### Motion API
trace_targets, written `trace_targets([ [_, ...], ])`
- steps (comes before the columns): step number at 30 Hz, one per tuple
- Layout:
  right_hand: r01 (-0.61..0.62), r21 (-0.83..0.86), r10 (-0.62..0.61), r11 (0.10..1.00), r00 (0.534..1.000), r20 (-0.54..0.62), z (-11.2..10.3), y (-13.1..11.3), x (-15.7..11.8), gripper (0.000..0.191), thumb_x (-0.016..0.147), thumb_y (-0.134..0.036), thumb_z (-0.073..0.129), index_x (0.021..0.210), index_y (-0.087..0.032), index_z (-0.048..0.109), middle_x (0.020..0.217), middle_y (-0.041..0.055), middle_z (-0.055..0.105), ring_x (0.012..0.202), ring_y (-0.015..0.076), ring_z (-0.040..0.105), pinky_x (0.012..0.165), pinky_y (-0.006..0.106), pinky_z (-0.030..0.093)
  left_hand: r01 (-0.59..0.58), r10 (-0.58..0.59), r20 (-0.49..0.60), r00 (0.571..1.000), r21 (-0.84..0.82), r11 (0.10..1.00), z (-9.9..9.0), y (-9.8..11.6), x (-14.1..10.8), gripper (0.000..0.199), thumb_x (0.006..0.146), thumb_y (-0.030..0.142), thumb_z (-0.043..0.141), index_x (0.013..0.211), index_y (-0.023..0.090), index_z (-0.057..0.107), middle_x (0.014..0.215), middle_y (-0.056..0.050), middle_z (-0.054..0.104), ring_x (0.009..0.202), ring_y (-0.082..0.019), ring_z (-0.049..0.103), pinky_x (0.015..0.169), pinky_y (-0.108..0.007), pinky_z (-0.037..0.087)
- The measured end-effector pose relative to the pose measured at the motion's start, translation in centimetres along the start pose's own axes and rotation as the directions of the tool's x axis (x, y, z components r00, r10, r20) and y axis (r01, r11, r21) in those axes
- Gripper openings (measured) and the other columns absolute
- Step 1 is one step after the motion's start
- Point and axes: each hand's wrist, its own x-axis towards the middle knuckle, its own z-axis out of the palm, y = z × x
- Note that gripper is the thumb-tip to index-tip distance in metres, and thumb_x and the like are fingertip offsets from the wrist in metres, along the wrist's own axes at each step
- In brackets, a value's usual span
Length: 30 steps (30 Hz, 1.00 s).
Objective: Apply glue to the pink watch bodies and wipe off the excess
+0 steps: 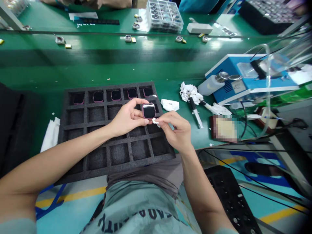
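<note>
Five watches [116, 95], foam tray's [119, 154] far row; left hand [125, 117] grips another watch [149, 110], right hand [175, 129] pinches white wad [155, 121].

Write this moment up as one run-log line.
left hand: holding square-screened device | right hand: pinching white scrap at its lower edge | foam tray: five similar devices in far row

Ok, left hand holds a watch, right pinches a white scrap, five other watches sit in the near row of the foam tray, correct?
Wrong row: the head view shows the five other watches in the far row of the foam tray. Rest stands: left hand holds a watch, right hand pinches a white scrap.
</note>
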Motion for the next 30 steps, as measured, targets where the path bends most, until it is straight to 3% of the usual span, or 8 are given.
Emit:
trace_targets([
  [3,0.042,-0.112,-0.051,0.993,0.995,-0.081,-0.3,-0.2,-0.1,0.016,0.097,-0.018,0.066,0.099,-0.027,0.079,0.083,0.0014,0.071,0.080,0.0137,0.064,0.072,0.031,0.049,-0.005,0.005,0.013,1.000,0.015,1.000,0.1,0.0,-0.1,0.058,0.076,0.008,0.084,0.122,0.018,0.050,0.090,-0.005,0.081,0.085,-0.022,0.083,0.078,-0.027,0.065],
  [8,0.130,-0.247,-0.147,0.960,0.988,-0.051,0.3,0.8,0.7,0.019,0.098,-0.020,0.063,0.095,-0.029,0.080,0.081,0.0014,0.071,0.079,0.0153,0.062,0.074,0.034,0.048,-0.001,0.000,0.047,0.999,0.024,1.000,-0.2,-0.1,0.0,0.058,0.077,0.009,0.085,0.123,0.018,0.051,0.091,-0.005,0.081,0.086,-0.022,0.083,0.079,-0.027,0.065],
  [19,0.143,-0.259,-0.162,0.955,0.985,-0.054,0.2,1.5,0.9,0.018,0.098,-0.020,0.064,0.094,-0.029,0.079,0.081,0.0019,0.070,0.079,0.0158,0.061,0.074,0.035,0.048,0.025,-0.027,0.085,0.996,0.014,1.000,-0.3,-0.1,0.1,0.060,0.077,0.010,0.085,0.125,0.017,0.050,0.091,-0.006,0.081,0.086,-0.022,0.083,0.079,-0.028,0.065],
  [30,0.135,-0.158,-0.145,0.978,0.988,-0.049,0.2,1.1,0.7,0.018,0.098,-0.017,0.064,0.097,-0.028,0.078,0.082,0.0015,0.070,0.079,0.0148,0.062,0.071,0.033,0.048,0.030,-0.030,0.092,0.995,0.001,1.000,-0.4,0.0,0.0,0.062,0.076,0.011,0.086,0.127,0.017,0.051,0.090,-0.007,0.081,0.087,-0.025,0.083,0.080,-0.030,0.065],
])
